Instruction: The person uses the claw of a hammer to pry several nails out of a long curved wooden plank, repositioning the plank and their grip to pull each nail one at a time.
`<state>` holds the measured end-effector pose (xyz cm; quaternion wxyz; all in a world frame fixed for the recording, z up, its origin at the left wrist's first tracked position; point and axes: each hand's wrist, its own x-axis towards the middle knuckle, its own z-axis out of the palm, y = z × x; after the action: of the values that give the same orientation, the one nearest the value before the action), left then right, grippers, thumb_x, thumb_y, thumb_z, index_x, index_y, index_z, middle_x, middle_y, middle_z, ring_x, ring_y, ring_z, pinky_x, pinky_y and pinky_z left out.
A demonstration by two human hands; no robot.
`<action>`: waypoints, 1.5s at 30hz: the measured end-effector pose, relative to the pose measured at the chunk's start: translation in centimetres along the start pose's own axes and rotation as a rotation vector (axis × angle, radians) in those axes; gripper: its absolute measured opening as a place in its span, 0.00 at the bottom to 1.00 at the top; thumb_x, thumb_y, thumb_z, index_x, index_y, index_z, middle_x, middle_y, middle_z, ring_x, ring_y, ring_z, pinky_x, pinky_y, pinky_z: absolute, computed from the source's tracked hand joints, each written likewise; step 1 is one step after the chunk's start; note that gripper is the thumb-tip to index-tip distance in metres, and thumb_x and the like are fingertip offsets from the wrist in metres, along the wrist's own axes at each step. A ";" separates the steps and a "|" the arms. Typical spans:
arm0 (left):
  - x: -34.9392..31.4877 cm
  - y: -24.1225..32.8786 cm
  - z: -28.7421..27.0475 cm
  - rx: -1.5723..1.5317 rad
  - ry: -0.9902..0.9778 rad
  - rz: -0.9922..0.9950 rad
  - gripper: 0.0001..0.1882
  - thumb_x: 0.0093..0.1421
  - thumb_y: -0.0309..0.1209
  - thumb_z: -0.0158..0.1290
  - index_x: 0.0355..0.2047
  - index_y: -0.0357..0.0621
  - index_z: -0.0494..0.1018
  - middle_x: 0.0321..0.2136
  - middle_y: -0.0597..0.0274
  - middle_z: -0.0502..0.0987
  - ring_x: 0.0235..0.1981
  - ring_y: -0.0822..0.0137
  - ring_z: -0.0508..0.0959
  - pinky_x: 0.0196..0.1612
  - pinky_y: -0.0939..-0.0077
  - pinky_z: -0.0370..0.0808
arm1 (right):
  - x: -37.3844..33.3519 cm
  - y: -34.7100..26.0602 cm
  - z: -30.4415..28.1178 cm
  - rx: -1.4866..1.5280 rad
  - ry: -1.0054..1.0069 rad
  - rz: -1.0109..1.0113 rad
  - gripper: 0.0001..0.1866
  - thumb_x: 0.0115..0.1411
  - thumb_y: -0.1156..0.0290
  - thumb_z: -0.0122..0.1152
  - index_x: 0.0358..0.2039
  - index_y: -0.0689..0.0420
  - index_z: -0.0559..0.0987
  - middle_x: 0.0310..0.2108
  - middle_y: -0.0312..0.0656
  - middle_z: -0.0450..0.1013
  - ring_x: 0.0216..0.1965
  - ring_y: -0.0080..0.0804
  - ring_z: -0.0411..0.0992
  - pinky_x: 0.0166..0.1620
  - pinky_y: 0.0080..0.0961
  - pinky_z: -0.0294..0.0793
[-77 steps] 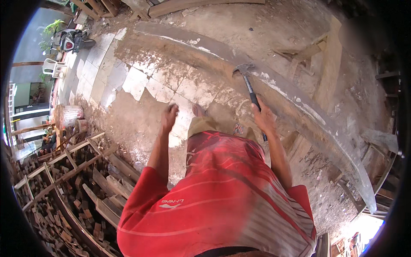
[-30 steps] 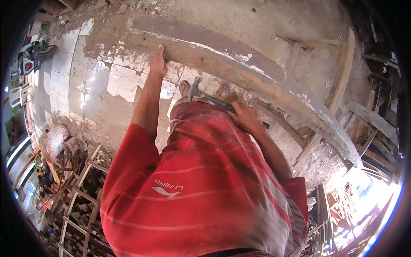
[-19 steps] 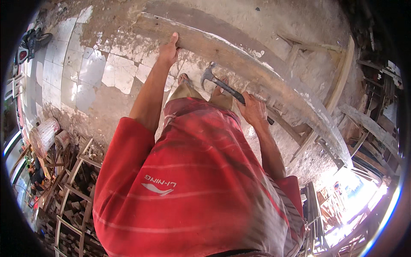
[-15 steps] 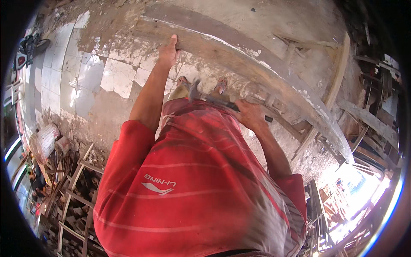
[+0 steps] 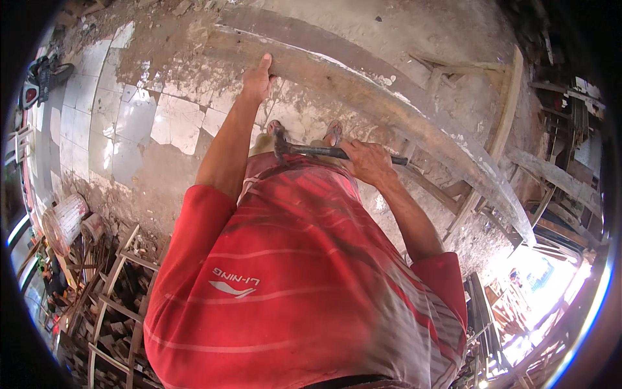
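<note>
A long, thick wooden plank stretches across in front of me, from the upper left down to the right. Its edge is chipped and whitish. My left hand grips the plank's near edge toward its left end, thumb on the wood and the other fingers mostly hidden. Held roughly level close to my waist is a hammer with a dark handle; my right hand wraps around that handle. The hammer's metal head points left, in front of my red shirt, and the handle's end sticks out beyond my hand.
A wooden trestle stands under the plank's right part. Scrap wood and a ladder-like frame lie at lower left, near a whitish bucket. Broken tiles cover part of the floor. More timber is stacked at right.
My right hand has shifted slightly left and up, and the hammer has turned so its handle lies more level. The left hand keeps its grip on the plank.
</note>
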<state>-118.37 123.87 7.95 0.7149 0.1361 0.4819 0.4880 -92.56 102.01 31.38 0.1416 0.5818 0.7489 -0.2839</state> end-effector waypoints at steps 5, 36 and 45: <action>-2.8 2.2 2.8 0.094 0.101 -0.030 0.25 0.61 0.43 0.64 0.51 0.42 0.71 0.44 0.61 0.76 0.39 0.66 0.77 0.36 0.69 0.78 | -0.6 5.2 -0.6 -0.063 0.108 0.237 0.22 0.63 0.51 0.56 0.50 0.54 0.74 0.43 0.52 0.78 0.46 0.54 0.77 0.46 0.46 0.75; -0.5 4.3 0.2 0.084 -0.033 -0.264 0.27 0.63 0.43 0.60 0.55 0.42 0.66 0.50 0.60 0.74 0.53 0.60 0.75 0.58 0.57 0.77 | -0.5 -2.3 2.8 1.762 1.264 0.487 0.20 0.65 0.59 0.63 0.42 0.66 0.78 0.40 0.46 0.77 0.40 0.34 0.77 0.43 0.32 0.82; -1.3 6.1 0.3 0.353 -0.152 -0.433 0.27 0.68 0.51 0.50 0.57 0.45 0.67 0.51 0.59 0.74 0.54 0.61 0.73 0.59 0.62 0.73 | 2.8 -8.1 4.6 1.801 1.552 0.636 0.27 0.63 0.54 0.65 0.45 0.71 0.77 0.40 0.49 0.77 0.41 0.36 0.78 0.46 0.32 0.81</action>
<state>-121.63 125.87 12.85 0.8017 0.1885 0.5224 0.2211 -101.57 100.18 28.30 -0.7301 0.6431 -0.0034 -0.2310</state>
